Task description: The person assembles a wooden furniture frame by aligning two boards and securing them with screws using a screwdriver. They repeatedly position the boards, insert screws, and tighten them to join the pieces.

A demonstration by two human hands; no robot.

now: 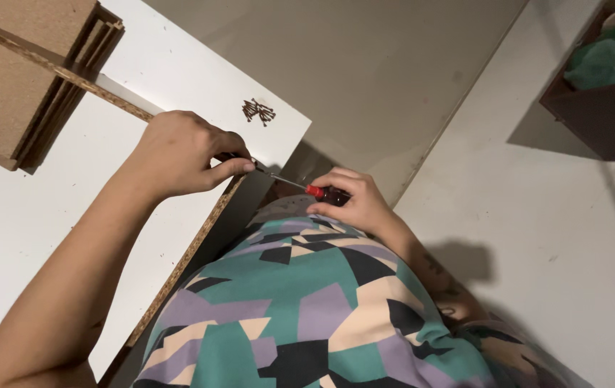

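My right hand (354, 201) grips the red-and-dark handle of a screwdriver (315, 191), whose thin metal shaft points left at the raw chipboard edge of a white panel (171, 79). My left hand (185, 152) rests on that panel at its edge, fingers pinched around the screwdriver tip; whatever is between the fingertips is hidden. A small heap of dark screws (258, 111) lies on the panel just beyond my left hand.
A stack of brown chipboard boards (27, 65) lies on the panel at the top left. A dark box holding green material (602, 79) sits on the pale floor at the top right. My patterned clothing (307, 309) fills the lower middle.
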